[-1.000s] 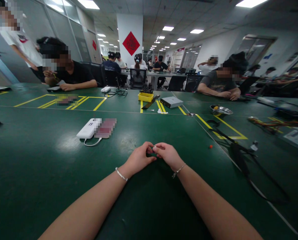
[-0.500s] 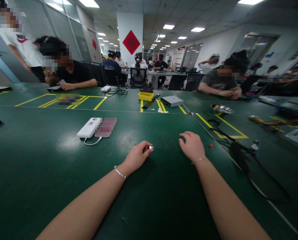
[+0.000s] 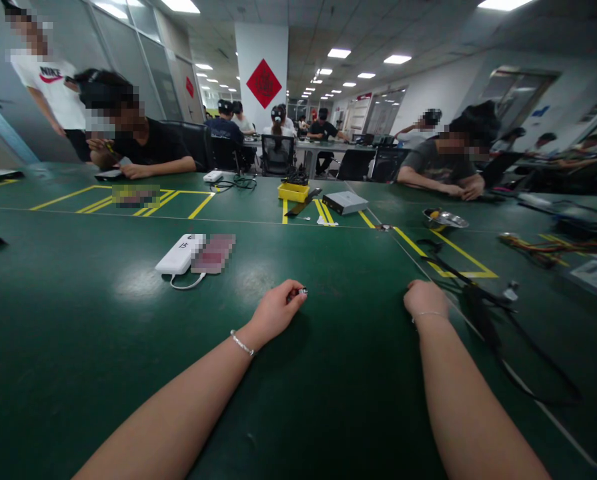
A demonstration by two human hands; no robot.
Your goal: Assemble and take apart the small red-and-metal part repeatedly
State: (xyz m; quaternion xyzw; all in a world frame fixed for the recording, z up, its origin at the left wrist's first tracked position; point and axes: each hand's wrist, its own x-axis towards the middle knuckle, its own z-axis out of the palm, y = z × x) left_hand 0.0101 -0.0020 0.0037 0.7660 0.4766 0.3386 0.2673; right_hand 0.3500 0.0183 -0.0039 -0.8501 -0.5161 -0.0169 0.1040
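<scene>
My left hand (image 3: pixel 278 308) is above the green table, thumb and fingers pinched on a small silver metal piece (image 3: pixel 303 291). The piece sticks out past the fingertips and is too small to name. Further right, my right hand (image 3: pixel 427 300) is low at the tabletop, knuckles up and fingers curled under. It covers the spot where a small orange bit lay, so whatever is under or in those fingers is hidden.
Left of my hands lie a white power bank (image 3: pixel 179 255) with a short cable and a blurred phone-like slab (image 3: pixel 214 253). A black cable (image 3: pixel 483 313) runs right of my right hand. Further back are a yellow tray (image 3: pixel 293 193), a grey box (image 3: pixel 345 202) and a metal dish (image 3: pixel 445 217).
My right hand has moved right and its fingers have curled down over the small orange bit, which no longer shows. My left hand stays in place; the metal piece has turned slightly.
</scene>
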